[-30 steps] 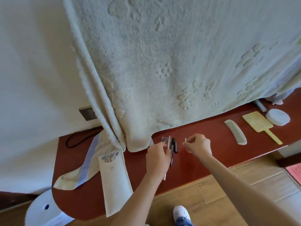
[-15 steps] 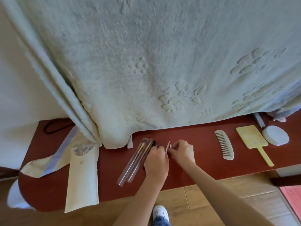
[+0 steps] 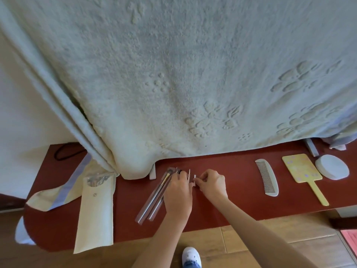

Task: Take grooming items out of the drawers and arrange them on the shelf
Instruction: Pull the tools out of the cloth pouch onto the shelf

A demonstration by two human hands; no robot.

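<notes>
status, centre of frame. the brushes [image 3: 154, 202], in clear sleeves, lie flat on the shelf [image 3: 231, 206], slanting from lower left to upper right. a second ago they were bunched upright in the left hand [image 3: 178, 192], clear of the surface. half a second ago they were already down, and they are in the same place now.

left hand: it covers the upper ends of the brushes, back toward the camera. the fingers are hidden under it, so i cannot tell whether they grasp the brushes or only rest on them.

right hand [image 3: 211, 182]: just right of the left hand, low over the shelf. thumb and forefinger pinch a small white piece [image 3: 195, 179]. it has held that piece through all three frames. what the piece is, i cannot make out.

placed items, right part of frame: comb [image 3: 267, 177], mirror [image 3: 301, 168] and white disc [image 3: 332, 167], side by side, apart from one another. a cream pouch [image 3: 94, 213] lies at lower left. a towel [image 3: 173, 74] hangs over the back edge of the shelf.

assessment: the brushes appear delivered to the shelf but not yet tidied. they overlap at the top. the white piece is not yet set down. no drawer is in view, so the remaining items cannot be counted.
</notes>
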